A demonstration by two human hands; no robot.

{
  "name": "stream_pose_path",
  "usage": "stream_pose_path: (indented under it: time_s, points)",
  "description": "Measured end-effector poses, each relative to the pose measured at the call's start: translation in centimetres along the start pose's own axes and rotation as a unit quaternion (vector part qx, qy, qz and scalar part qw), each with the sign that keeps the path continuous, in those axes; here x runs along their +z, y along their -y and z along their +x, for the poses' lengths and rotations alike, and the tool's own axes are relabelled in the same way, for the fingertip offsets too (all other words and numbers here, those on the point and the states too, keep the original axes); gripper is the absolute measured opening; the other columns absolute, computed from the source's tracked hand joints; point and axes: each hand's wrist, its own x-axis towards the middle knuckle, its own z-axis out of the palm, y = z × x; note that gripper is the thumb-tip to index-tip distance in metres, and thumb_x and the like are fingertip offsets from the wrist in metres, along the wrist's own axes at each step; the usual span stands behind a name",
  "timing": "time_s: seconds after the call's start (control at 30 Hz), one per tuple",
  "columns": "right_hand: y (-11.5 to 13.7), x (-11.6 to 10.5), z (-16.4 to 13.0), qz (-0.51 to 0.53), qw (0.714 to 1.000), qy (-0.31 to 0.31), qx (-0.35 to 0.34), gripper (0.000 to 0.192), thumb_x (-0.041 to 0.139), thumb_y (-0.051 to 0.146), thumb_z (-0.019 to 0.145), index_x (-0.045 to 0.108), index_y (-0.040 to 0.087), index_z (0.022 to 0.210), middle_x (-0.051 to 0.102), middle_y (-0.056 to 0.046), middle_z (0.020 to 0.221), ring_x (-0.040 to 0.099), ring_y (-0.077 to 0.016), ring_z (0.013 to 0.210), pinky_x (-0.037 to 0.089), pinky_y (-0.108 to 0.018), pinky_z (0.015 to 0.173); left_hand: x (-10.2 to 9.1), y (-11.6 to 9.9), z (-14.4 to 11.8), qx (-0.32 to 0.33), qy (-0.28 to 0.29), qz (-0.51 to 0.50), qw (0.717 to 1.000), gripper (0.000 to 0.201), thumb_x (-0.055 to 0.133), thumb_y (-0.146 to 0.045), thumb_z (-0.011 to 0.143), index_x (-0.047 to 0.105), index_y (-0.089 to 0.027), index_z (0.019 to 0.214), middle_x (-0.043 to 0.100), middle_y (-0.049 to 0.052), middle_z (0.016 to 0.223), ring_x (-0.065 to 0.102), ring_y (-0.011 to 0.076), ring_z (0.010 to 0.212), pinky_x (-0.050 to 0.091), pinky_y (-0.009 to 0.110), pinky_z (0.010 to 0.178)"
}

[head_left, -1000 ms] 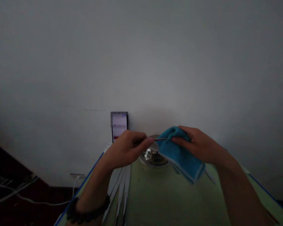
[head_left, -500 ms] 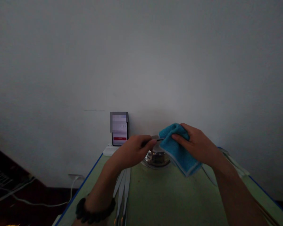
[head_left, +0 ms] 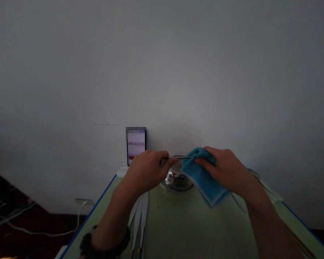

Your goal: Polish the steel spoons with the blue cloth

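My left hand [head_left: 151, 169] pinches one end of a thin metal utensil [head_left: 180, 157], held about level above the table. Its other end runs into a folded blue cloth [head_left: 205, 181], so its kind stays hidden. My right hand [head_left: 224, 167] is closed on the cloth around that end, thumb on the near side, with a corner of cloth hanging down. Just behind and below the utensil, a shiny metal bowl [head_left: 178, 180] sits on the table. Several table knives [head_left: 138, 219] lie side by side near my left forearm.
A phone [head_left: 136, 145] with a lit screen leans on the wall at the back left of the green table [head_left: 194, 230]. Partly behind my right arm, pale items [head_left: 270, 189] lie along the right edge. A white cable [head_left: 79, 216] hangs beyond the left edge.
My hands have moved slightly apart, baring more of the metal utensil between my left fingers and the cloth. The cloth has shifted a little down. Both grips stay closed.
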Motion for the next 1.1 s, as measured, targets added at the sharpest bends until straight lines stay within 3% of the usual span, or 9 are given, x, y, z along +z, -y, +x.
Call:
stream_pose_path:
  time_s: [0.13, 0.27, 0.4, 0.5, 0.63, 0.73, 0.87, 0.93, 1.1]
  points:
    - [-0.2, -0.4, 0.1, 0.004, 1.0, -0.006, -0.009, 0.02, 0.048, 0.037, 0.081, 0.055, 0.019, 0.074, 0.059, 0.0, 0.064, 0.053, -0.0146, 0.058, 0.032, -0.026, 0.056, 0.0, 0.2, 0.1, 0.006, 0.007, -0.038, 0.999, 0.044, 0.034, -0.048, 0.084, 0.053, -0.017, 0.061, 0.042, -0.002, 0.046, 0.04, 0.01, 0.046, 0.02, 0.025, 0.048]
    - [-0.3, -0.4, 0.3, 0.109, 0.992, -0.056, 0.012, 0.026, 0.049, 0.041, 0.08, 0.054, 0.019, 0.068, 0.056, 0.002, 0.061, 0.051, -0.0119, 0.056, 0.033, -0.024, 0.054, -0.1, 0.2, 0.3, 0.023, 0.053, -0.169, 0.984, 0.044, 0.034, -0.047, 0.085, 0.044, -0.015, 0.055, 0.033, -0.005, 0.048, 0.034, 0.0072, 0.045, 0.021, 0.022, 0.045]
    - [0.8, 0.9, 0.5, 0.27, 0.928, -0.237, 0.098, 0.036, 0.044, 0.047, 0.08, 0.044, 0.018, 0.06, 0.042, 0.005, 0.052, 0.041, -0.0089, 0.049, 0.032, -0.021, 0.046, -0.2, -1.2, 0.4, 0.032, 0.039, -0.268, 0.962, 0.044, 0.028, -0.045, 0.087, 0.044, -0.015, 0.06, 0.034, -0.005, 0.054, 0.036, 0.0075, 0.05, 0.024, 0.021, 0.047]
    - [1.5, 2.0, 0.7, 0.349, 0.883, -0.28, 0.143, 0.036, 0.041, 0.05, 0.081, 0.04, 0.02, 0.062, 0.035, 0.005, 0.052, 0.035, -0.0084, 0.046, 0.03, -0.021, 0.042, -0.3, -2.1, 0.4, 0.041, 0.026, -0.255, 0.966, 0.046, 0.024, -0.043, 0.089, 0.046, -0.014, 0.061, 0.039, -0.003, 0.054, 0.039, 0.0086, 0.053, 0.026, 0.021, 0.048]
    - [0.6, 1.8, 0.7, 0.35, 0.912, -0.19, 0.095, 0.03, 0.045, 0.047, 0.08, 0.048, 0.019, 0.069, 0.046, 0.003, 0.059, 0.044, -0.0107, 0.054, 0.036, -0.022, 0.048, -0.8, -1.6, 0.1, 0.033, 0.026, -0.201, 0.979, 0.042, 0.028, -0.04, 0.088, 0.046, -0.015, 0.06, 0.039, -0.004, 0.052, 0.038, 0.0073, 0.048, 0.025, 0.021, 0.046]
    - [-0.9, 0.4, 0.4, 0.311, 0.949, -0.041, 0.024, 0.023, 0.047, 0.04, 0.081, 0.055, 0.019, 0.08, 0.057, 0.0, 0.071, 0.052, -0.0132, 0.064, 0.041, -0.024, 0.056, -1.4, -0.6, -0.1, 0.052, 0.054, -0.162, 0.984, 0.04, 0.032, -0.039, 0.088, 0.045, -0.015, 0.058, 0.035, -0.005, 0.049, 0.036, 0.0065, 0.046, 0.024, 0.021, 0.046]
    - [-1.8, -1.0, -0.1, 0.235, 0.96, 0.135, -0.073, 0.015, 0.049, 0.026, 0.081, 0.057, 0.02, 0.092, 0.063, -0.001, 0.086, 0.056, -0.0147, 0.077, 0.042, -0.025, 0.068, -1.8, -0.1, -0.4, 0.08, 0.096, -0.111, 0.986, 0.039, 0.035, -0.039, 0.087, 0.05, -0.015, 0.06, 0.038, -0.005, 0.047, 0.037, 0.0059, 0.044, 0.022, 0.021, 0.045]
    - [-1.6, -1.0, -0.1, 0.199, 0.963, 0.155, -0.094, 0.016, 0.049, 0.021, 0.081, 0.058, 0.021, 0.094, 0.063, 0.0, 0.088, 0.056, -0.0139, 0.078, 0.041, -0.025, 0.069, -1.9, -0.2, -0.5, 0.079, 0.099, -0.088, 0.988, 0.039, 0.037, -0.041, 0.086, 0.052, -0.015, 0.06, 0.039, -0.005, 0.046, 0.037, 0.0057, 0.043, 0.022, 0.022, 0.045]
    - [-0.8, -0.6, 0.2, 0.143, 0.979, 0.107, -0.098, 0.013, 0.051, 0.022, 0.08, 0.061, 0.021, 0.087, 0.065, 0.002, 0.078, 0.057, -0.0124, 0.068, 0.039, -0.023, 0.062, -1.8, -0.3, -0.5, 0.071, 0.08, -0.089, 0.99, 0.041, 0.037, -0.041, 0.085, 0.049, -0.015, 0.057, 0.037, -0.005, 0.045, 0.037, 0.0055, 0.042, 0.021, 0.021, 0.045]
